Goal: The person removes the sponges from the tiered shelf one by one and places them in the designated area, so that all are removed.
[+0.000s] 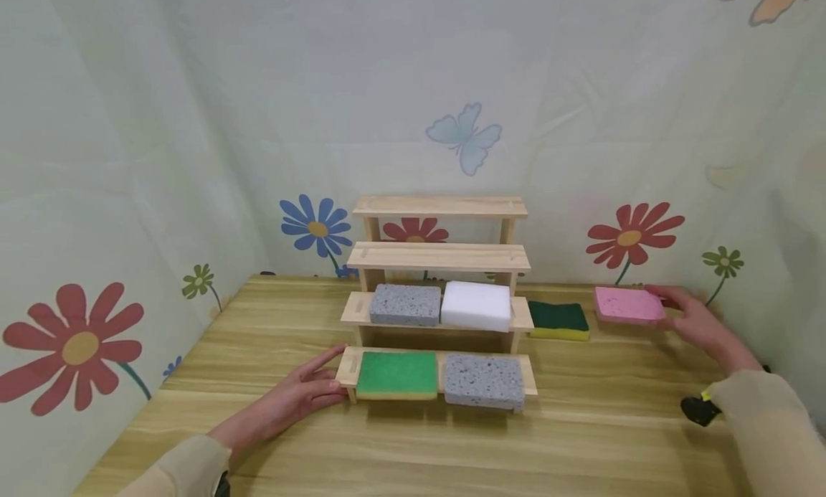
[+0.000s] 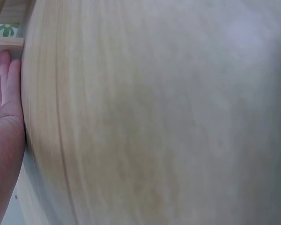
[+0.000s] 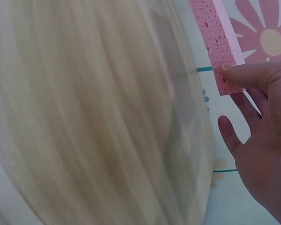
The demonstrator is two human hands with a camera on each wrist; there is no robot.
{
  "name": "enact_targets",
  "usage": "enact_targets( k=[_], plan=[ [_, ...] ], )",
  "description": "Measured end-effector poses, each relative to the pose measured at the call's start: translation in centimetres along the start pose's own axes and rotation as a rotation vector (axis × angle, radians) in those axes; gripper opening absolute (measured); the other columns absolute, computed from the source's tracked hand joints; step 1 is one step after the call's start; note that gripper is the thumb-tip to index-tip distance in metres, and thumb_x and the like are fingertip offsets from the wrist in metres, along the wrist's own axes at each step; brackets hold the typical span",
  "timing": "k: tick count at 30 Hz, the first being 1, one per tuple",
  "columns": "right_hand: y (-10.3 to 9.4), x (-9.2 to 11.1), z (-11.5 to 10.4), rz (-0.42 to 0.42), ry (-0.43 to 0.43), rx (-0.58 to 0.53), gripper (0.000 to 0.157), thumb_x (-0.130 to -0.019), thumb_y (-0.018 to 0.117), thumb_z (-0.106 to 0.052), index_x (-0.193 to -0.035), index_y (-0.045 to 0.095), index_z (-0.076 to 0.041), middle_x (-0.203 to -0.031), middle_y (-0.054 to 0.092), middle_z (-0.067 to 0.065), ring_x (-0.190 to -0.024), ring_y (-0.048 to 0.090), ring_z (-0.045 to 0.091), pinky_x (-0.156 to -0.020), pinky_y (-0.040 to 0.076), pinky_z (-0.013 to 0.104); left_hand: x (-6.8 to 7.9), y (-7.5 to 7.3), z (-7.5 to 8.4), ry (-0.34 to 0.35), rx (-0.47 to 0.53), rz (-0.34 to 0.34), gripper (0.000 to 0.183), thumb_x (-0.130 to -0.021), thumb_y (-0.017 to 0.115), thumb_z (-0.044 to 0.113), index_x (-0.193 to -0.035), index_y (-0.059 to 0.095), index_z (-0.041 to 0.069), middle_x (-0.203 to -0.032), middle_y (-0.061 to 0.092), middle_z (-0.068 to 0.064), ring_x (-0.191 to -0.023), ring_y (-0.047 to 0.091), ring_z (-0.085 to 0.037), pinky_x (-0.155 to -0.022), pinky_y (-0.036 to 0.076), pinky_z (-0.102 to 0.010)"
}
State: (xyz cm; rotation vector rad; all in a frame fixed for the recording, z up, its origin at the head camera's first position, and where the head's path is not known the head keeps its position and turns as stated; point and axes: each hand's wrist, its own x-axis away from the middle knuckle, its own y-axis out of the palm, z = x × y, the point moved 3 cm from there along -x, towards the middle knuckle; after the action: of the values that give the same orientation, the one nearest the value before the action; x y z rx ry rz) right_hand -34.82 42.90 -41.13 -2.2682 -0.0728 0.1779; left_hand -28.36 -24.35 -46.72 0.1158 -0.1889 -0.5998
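Observation:
My right hand [image 1: 700,330] pinches a pink sponge [image 1: 629,305] by its right end, above the back right of the table. In the right wrist view the thumb lies on the pitted face of the sponge [image 3: 214,40], and the little finger stands away from it. My left hand [image 1: 300,396] touches the left end of the lowest step of a wooden tiered stand [image 1: 439,257], its fingers fairly straight. On that step lie a green scouring sponge [image 1: 396,374] and a grey speckled sponge [image 1: 484,381]. One step up, another grey speckled sponge [image 1: 405,304] sits beside a white sponge [image 1: 476,305].
A dark green and yellow scouring sponge [image 1: 558,320] lies on the wooden table [image 1: 600,425], just right of the stand. Behind the table hangs a pale cloth backdrop [image 1: 310,88] printed with flowers and butterflies.

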Motion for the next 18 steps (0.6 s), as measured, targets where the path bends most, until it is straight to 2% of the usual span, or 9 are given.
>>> enact_targets(
  k=[6, 12, 18],
  plan=[
    [0.4, 0.2, 0.5, -0.019, -0.019, 0.055, 0.069, -0.093, 0.063, -0.016, -0.150, 0.031, 0.007, -0.145, 0.034, 0.039, -0.128, 0.034, 0.057, -0.101, 0.033, 0.076, 0.1, 0.1, 0.1, 0.001, 0.004, -0.005, 0.080, -0.101, 0.052, 0.006, -0.161, 0.001, 0.016, -0.130, 0.059, -0.006, -0.118, 0.063, -0.018, -0.104, 0.052, -0.029],
    [0.6, 0.3, 0.5, -0.059, 0.022, 0.061, 0.070, -0.087, 0.065, -0.009, -0.147, 0.034, 0.009, -0.145, 0.035, 0.040, -0.128, 0.035, 0.058, -0.101, 0.034, 0.075, 0.2, 0.2, 0.1, -0.004, 0.007, -0.007, 0.081, -0.100, 0.053, 0.008, -0.160, 0.000, 0.016, -0.130, 0.060, -0.005, -0.118, 0.063, -0.017, -0.103, 0.052, -0.029],
    [0.9, 0.4, 1.3, -0.085, 0.026, 0.091, 0.069, -0.087, 0.064, -0.008, -0.147, 0.034, 0.009, -0.145, 0.035, 0.041, -0.127, 0.038, 0.058, -0.100, 0.037, 0.073, 0.1, 0.1, 0.1, 0.001, 0.009, -0.005, 0.080, -0.100, 0.052, 0.007, -0.160, 0.000, 0.015, -0.130, 0.060, -0.005, -0.118, 0.063, -0.018, -0.103, 0.052, -0.029]
  ],
)
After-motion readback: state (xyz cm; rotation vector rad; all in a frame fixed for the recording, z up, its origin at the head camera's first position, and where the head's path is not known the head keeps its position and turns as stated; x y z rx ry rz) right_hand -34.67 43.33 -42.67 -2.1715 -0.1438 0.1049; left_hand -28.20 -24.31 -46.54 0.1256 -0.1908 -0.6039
